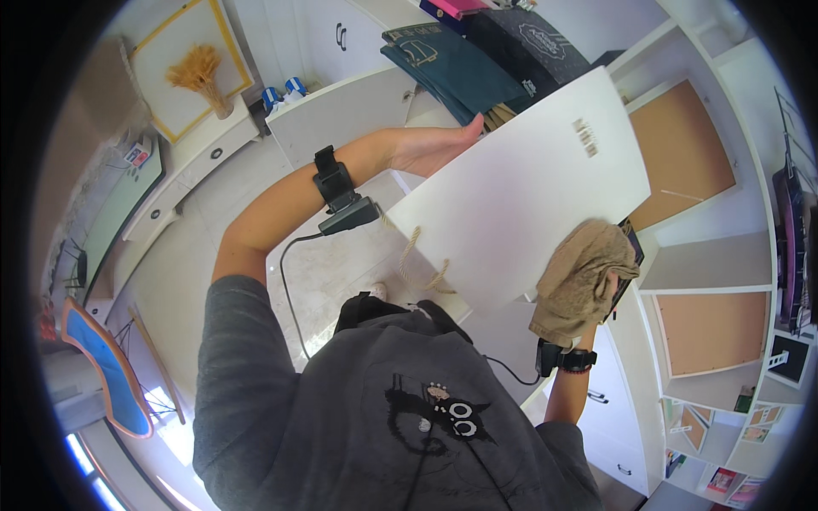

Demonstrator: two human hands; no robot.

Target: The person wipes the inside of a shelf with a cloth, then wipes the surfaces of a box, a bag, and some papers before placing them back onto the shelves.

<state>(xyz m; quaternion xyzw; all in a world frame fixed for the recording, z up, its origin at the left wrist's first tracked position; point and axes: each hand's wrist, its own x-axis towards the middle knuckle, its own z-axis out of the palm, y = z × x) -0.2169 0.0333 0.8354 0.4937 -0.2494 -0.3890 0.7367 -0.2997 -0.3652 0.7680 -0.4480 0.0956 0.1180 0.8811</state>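
Observation:
A white paper bag (520, 204) with twine rope handles (407, 260) and a small printed barcode lies tilted between my hands. At its upper left edge my left hand (430, 152) holds it, thumb raised and the other fingers hidden behind the bag. A crumpled brown cloth (579, 277) covers most of my right hand (612, 285), which is closed on it against the bag's lower right corner. Behind the cloth shows the edge of a dark flat thing (635, 251); whether my right hand also grips it I cannot tell.
Dark green folders or bags (447, 68) and a black patterned bag (528, 47) are piled beyond the white bag. White shelving (707, 260) with brown back panels stands on the right. A white cabinet door (341, 119) juts out at the left, near a drawer unit (200, 162) with dried wheat.

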